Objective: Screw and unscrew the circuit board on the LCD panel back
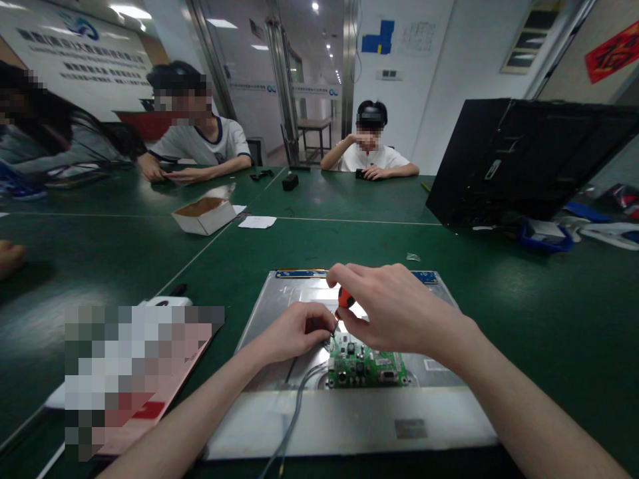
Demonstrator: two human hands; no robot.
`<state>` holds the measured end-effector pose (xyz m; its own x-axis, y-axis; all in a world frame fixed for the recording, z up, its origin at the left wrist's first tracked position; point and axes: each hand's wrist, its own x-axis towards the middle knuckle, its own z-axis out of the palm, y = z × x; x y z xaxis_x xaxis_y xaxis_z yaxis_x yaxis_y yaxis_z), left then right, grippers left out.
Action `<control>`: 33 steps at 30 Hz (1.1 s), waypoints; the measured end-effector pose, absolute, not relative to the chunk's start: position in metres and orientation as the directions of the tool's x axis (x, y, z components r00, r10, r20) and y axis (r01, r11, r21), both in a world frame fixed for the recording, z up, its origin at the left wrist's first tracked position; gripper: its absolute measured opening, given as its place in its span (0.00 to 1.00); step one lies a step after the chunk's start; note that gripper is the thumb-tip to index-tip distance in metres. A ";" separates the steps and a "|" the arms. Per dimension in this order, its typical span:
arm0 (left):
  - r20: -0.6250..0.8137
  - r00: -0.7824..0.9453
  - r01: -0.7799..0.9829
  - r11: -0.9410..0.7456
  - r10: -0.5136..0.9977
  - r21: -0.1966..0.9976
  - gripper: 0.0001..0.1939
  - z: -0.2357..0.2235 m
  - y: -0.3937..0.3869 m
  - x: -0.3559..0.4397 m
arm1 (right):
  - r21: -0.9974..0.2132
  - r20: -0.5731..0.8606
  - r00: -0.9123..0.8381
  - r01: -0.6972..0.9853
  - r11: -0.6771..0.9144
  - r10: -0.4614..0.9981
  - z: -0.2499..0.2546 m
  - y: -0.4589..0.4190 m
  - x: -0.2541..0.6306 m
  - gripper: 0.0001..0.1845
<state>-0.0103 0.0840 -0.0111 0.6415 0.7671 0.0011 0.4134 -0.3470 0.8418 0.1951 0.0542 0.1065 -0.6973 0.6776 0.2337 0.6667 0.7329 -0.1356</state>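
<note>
My right hand (387,306) is closed around the orange and black handle of a screwdriver (344,297), its tip pointing down at the upper left corner of a green circuit board (372,359). Close to that tip, the fingertips of my left hand (297,330) are pinched together; whatever sits between them is too small to make out. The board lies on the silver back of a flat display panel (359,426). Grey cables (298,406) run from the board's left side over the panel's near edge. A blue strip (299,274) lines the panel's far edge.
Left of the panel lies a partly blurred pink and white item (184,362). An open white box (204,216) and a paper slip (257,221) are farther back. A large black monitor (519,159) and blue tray (544,236) stand right. Several people sit around the green table (344,243).
</note>
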 end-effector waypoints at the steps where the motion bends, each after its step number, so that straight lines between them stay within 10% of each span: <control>1: 0.000 0.641 0.419 -0.350 0.768 0.838 0.04 -0.011 0.084 -0.010 | -0.129 0.238 -0.694 0.671 0.730 0.679 0.107 0.054 0.195 0.10; 33: -0.020 0.626 0.421 -0.316 0.780 0.850 0.04 -0.013 0.084 -0.011 | -0.130 0.227 -0.706 0.661 0.739 0.671 0.107 0.054 0.195 0.11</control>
<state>-0.0105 0.0841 -0.0130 0.6257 0.7798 -0.0200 0.4211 -0.3161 0.8501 0.1952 0.0538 0.1067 -0.7061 0.6708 0.2268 0.6606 0.7393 -0.1303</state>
